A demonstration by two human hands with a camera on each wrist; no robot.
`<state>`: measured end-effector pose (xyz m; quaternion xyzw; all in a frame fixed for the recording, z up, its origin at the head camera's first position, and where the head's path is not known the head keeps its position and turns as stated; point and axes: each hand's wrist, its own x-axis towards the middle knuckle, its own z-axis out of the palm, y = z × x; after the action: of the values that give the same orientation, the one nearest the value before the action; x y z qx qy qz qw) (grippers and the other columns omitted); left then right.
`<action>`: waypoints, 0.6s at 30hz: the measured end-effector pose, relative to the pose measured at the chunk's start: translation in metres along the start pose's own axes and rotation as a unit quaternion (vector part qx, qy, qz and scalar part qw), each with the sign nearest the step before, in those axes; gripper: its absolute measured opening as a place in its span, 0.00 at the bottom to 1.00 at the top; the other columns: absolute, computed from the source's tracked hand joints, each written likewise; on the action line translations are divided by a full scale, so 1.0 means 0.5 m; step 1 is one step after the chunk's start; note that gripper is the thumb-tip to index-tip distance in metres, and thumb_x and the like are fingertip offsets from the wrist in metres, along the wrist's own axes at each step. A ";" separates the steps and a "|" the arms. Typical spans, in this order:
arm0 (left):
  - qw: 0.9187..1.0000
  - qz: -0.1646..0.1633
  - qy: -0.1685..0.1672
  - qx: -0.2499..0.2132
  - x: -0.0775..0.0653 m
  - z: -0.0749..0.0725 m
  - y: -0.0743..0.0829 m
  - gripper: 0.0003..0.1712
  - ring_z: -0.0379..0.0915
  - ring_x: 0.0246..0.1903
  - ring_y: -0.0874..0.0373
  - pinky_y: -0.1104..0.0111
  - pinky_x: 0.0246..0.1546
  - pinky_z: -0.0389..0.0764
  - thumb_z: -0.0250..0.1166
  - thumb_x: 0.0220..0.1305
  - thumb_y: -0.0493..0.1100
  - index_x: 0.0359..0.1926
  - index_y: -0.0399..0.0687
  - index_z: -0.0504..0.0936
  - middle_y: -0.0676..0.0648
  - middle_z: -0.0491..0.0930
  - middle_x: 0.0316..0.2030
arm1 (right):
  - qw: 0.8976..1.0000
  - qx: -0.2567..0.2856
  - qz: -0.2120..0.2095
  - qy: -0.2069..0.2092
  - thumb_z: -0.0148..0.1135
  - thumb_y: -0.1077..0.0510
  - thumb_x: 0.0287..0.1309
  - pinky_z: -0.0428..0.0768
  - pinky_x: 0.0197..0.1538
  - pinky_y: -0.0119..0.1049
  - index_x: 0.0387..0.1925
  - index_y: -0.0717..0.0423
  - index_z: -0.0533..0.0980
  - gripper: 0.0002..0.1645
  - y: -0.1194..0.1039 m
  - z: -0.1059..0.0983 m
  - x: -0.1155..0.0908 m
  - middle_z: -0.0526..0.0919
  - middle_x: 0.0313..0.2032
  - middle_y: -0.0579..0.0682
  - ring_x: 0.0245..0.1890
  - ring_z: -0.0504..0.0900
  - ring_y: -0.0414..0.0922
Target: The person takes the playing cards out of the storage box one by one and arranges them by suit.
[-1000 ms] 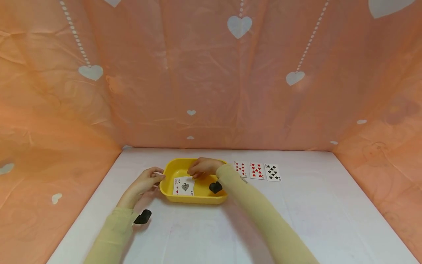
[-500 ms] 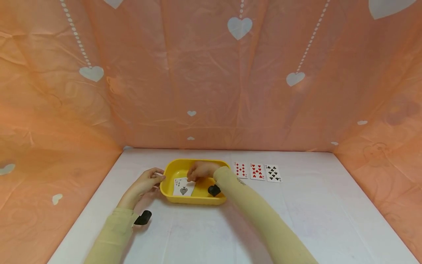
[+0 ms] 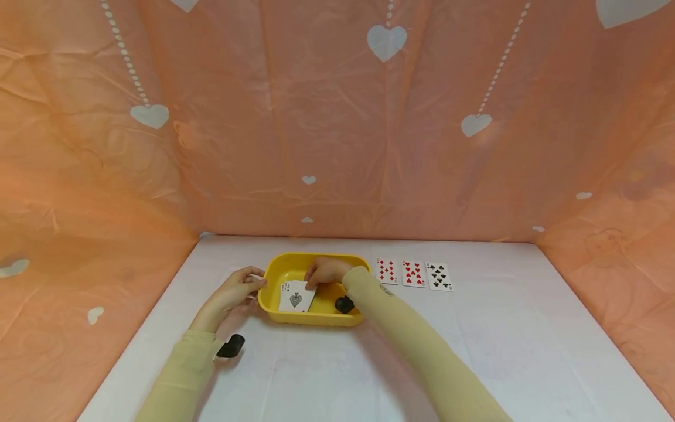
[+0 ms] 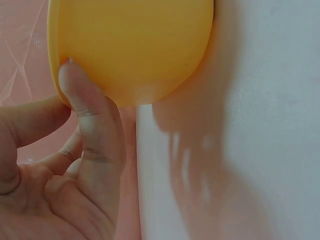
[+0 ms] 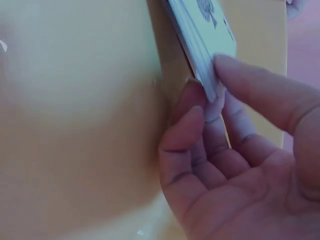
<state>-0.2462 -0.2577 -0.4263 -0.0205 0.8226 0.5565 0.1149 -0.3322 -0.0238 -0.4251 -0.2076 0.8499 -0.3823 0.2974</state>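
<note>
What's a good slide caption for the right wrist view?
Right hand pinching a stack of cards, large spade showing on top.
</note>
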 end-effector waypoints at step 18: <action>1.000 -0.007 0.002 -0.008 0.000 0.003 -0.001 0.20 0.74 0.27 0.56 0.68 0.25 0.73 0.56 0.71 0.40 0.57 0.32 0.66 0.40 0.78 0.35 | 0.999 0.016 0.005 0.049 0.70 0.62 0.53 0.80 0.36 0.35 0.29 0.63 0.83 0.06 0.005 -0.027 -0.017 0.83 0.26 0.52 0.25 0.77 0.43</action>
<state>-0.2457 -0.2567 -0.4271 -0.0277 0.8183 0.5620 0.1171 -0.3351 -0.0104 -0.4168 -0.1794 0.8582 -0.4042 0.2605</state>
